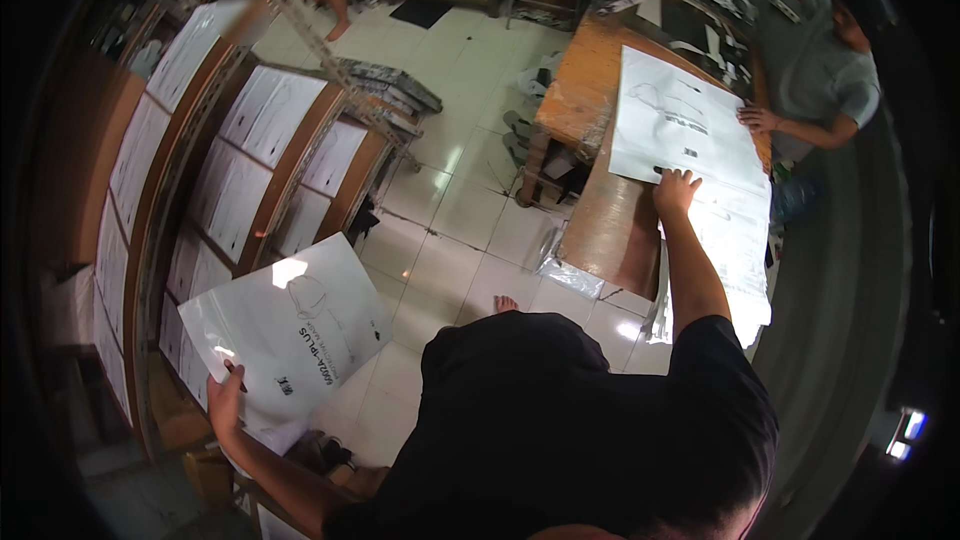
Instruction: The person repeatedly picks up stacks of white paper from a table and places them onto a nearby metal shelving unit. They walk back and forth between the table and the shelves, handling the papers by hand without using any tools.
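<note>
At the lower left my left hand (226,395) pinches the edge of a large glossy white sheet (320,315) with black printing and a mask-like outline. A dark bit shows at its fingertips; I cannot make out what it is. My right arm reaches out to the table, where my right hand (676,190) rests with fingers apart on the near edge of a similar printed sheet (660,115). Below that hand lies a bright stack of white sheets (715,260). Across the table a co-worker's hand (757,119) touches the printed sheet's right edge.
On my left stands a slanted rack (262,215) with rows of white sheets on brown boards. The wooden table (580,80) is at the right, with a brown panel (615,225) at its near side. Dark slabs (390,95) lie beyond the rack. Another person sits far back.
</note>
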`<move>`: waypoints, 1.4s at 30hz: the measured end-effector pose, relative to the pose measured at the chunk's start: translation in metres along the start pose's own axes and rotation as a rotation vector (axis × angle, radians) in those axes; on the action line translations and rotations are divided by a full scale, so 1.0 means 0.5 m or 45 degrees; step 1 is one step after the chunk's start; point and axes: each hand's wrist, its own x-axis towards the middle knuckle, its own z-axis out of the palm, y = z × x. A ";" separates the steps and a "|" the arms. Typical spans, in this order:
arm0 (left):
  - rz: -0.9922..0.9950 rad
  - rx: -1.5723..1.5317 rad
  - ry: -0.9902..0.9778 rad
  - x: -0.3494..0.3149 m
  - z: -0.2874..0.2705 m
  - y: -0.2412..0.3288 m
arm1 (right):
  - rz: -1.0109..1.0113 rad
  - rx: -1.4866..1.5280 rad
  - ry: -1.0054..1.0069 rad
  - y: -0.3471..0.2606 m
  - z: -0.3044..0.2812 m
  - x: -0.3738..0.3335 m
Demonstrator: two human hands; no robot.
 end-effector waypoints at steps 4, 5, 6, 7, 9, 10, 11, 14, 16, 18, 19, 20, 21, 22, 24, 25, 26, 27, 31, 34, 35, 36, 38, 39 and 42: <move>0.007 0.195 0.046 -0.013 -0.042 0.045 | -0.087 0.099 0.234 0.023 0.125 0.049; 0.053 0.387 0.084 -0.018 -0.075 0.032 | -0.130 0.051 0.382 -0.003 0.119 0.036; -0.007 0.521 0.061 -0.013 -0.113 0.020 | -0.155 -0.089 0.076 -0.017 0.104 0.049; 0.143 0.670 0.040 -0.009 -0.129 0.043 | -0.181 0.035 0.076 -0.015 0.111 0.054; 0.088 0.615 0.003 -0.016 -0.172 0.054 | -0.434 0.276 0.189 -0.060 0.059 0.028; 0.143 0.770 0.039 -0.009 -0.198 0.063 | -0.438 0.419 0.081 -0.105 0.024 0.019; 0.169 0.786 0.086 -0.011 -0.223 0.062 | -0.430 0.550 -0.038 -0.140 -0.016 0.004; -0.043 0.883 0.151 0.017 -0.299 0.126 | -0.554 0.865 0.096 -0.223 0.011 0.026; -0.021 0.868 0.180 0.054 -0.365 0.132 | -0.511 1.454 -0.365 -0.285 -0.015 0.025; 0.021 0.948 0.290 0.090 -0.440 0.147 | -0.290 2.023 -0.743 -0.371 -0.067 -0.001; 0.069 1.015 0.353 0.115 -0.478 0.149 | -0.242 2.125 -0.813 -0.402 -0.097 -0.017; 0.080 1.058 0.371 0.147 -0.510 0.163 | -0.189 2.228 -0.874 -0.428 -0.124 -0.028; 0.095 1.099 0.390 0.184 -0.546 0.174 | -0.137 2.332 -0.930 -0.456 -0.156 -0.040; 0.070 1.014 0.353 0.222 -0.598 0.171 | -0.121 2.247 -0.856 -0.486 -0.196 -0.063; 0.049 0.922 0.309 0.307 -0.695 0.177 | -0.137 2.306 -0.835 -0.538 -0.249 -0.088; 0.056 0.968 0.322 0.349 -0.728 0.170 | -0.164 2.348 -0.825 -0.569 -0.284 -0.108; 0.075 1.043 0.334 0.398 -0.757 0.166 | -0.112 2.324 -0.782 -0.598 -0.311 -0.126; 0.089 1.122 0.347 0.449 -0.785 0.160 | -0.061 2.299 -0.740 -0.628 -0.337 -0.140; 0.128 1.355 0.364 0.660 -0.864 0.122 | 0.126 2.318 -0.682 -0.757 -0.391 -0.179; 0.149 1.439 0.368 0.792 -0.904 0.073 | 0.086 2.291 -0.630 -0.837 -0.400 -0.199; 0.183 1.471 0.364 0.845 -0.909 0.063 | 0.230 2.368 -0.670 -0.851 -0.389 -0.192; 0.193 1.507 0.371 0.876 -0.928 0.051 | 0.149 2.345 -0.643 -0.877 -0.412 -0.211; 0.177 1.394 0.408 0.933 -0.929 0.032 | 0.116 2.339 -0.630 -0.915 -0.458 -0.252; 0.153 1.259 0.450 0.960 -0.932 0.042 | 0.161 2.376 -0.641 -0.937 -0.484 -0.265; 0.068 1.350 0.385 1.035 -0.967 0.044 | 0.175 2.493 -0.710 -0.963 -0.503 -0.277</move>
